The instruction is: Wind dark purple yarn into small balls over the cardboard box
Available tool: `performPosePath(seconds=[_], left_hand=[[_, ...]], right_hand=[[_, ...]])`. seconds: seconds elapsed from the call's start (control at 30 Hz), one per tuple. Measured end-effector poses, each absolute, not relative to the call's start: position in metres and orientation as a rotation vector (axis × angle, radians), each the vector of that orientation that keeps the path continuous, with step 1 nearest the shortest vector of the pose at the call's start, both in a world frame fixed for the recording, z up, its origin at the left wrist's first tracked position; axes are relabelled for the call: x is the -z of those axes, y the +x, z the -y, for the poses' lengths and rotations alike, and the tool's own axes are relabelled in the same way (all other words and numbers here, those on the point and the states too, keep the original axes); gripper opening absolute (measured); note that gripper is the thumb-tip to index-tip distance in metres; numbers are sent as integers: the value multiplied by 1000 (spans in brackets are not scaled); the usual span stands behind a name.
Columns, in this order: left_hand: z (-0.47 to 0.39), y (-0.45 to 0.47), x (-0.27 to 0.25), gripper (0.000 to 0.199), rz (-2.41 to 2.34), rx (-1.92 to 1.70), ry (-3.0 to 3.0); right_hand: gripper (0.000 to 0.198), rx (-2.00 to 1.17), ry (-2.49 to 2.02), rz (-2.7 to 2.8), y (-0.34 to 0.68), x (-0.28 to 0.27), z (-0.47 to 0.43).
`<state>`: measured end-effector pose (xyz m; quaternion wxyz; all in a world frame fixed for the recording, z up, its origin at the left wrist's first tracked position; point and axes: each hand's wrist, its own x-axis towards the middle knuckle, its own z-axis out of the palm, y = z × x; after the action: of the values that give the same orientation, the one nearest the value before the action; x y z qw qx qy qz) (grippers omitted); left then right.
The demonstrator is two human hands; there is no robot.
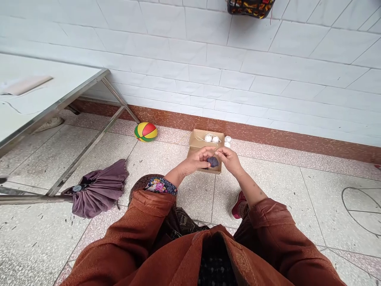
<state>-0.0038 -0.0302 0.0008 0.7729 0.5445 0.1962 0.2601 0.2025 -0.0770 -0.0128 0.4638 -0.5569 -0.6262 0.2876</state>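
My left hand (pixel 199 159) is closed on a small dark blue-grey bundle that looks like a ball of yarn (pixel 212 161). Just to the right, my right hand (pixel 228 159) has thumb and fingers pinched together close to the bundle's upper edge. Whatever is in that pinch is too small to make out. Both hands are above an open cardboard box (pixel 195 139) on the floor, covering part of it. Inside its far half lie white balls of yarn (pixel 208 137) with loose strands. More white balls (pixel 227 141) rest against the box's right side.
A multicoloured ball (pixel 145 132) lies by the wall, left of the box. A folded purple umbrella (pixel 99 188) is on the floor by a metal-framed table (pixel 98 73). At far right is a wire ring (pixel 351 210). A patterned bag (pixel 251 8) hangs on the tiled wall.
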Motion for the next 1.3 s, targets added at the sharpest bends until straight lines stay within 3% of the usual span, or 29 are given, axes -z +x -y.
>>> performPosePath(seconds=[0.17,0.4,0.5,0.63,0.7,0.9,1.07,1.3], left_hand=[[27,-4,-1,42,-534,-749,976],[20,-2,13,34,-810,-747,1177],[21,-2,15,43,-800,-633,1360],[24,-3,12,78,-557,-541,1342],[26,-4,8,84,-464,-540,1254],[26,-5,2,42,-522,-722,938],[20,-1,9,40,-647,-793,913],[18,0,18,42,-824,-641,1352]], right_hand=[[29,-739,-1375,1627,194,27,80],[21,-708,-1175,1816,187,11,94],[21,-673,-1188,1796,193,3,90],[26,-658,-1238,1723,204,8,77],[29,-674,-1281,1658,206,16,73],[26,-723,-1429,1625,200,37,75],[23,-691,-1326,1741,191,34,83],[18,-714,-1229,1803,193,9,86]])
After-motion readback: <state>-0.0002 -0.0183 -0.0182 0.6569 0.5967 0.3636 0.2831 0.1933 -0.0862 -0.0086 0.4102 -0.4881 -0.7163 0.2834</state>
